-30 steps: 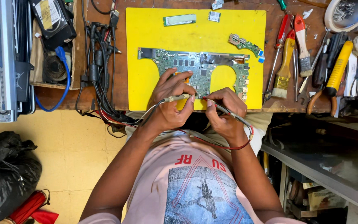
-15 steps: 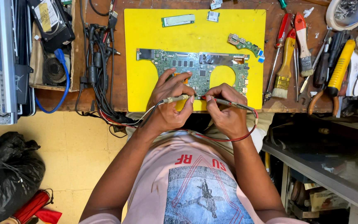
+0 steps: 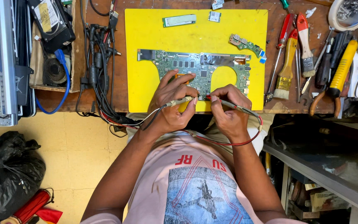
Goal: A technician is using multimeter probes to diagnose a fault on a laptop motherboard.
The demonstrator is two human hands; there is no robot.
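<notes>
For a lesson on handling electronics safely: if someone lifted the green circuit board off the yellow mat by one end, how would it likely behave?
The green circuit board looks thin and flat, so probably light and fairly stiff. Its notched shape leaves narrow arms that might flex or crack. It lies flat on the yellow mat, so it seems unlikely to roll or tip.

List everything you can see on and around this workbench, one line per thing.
mat: one, yellow, on the wooden bench
circuit board: one, green, mat centre
small boards: three, along the mat's far edge
brushes: two, yellow and red handles, right of the mat
cables: bundle, black, left of the mat
bag: one, black, on the floor
left hand: holds pale probe
right hand: holds red probe
</notes>
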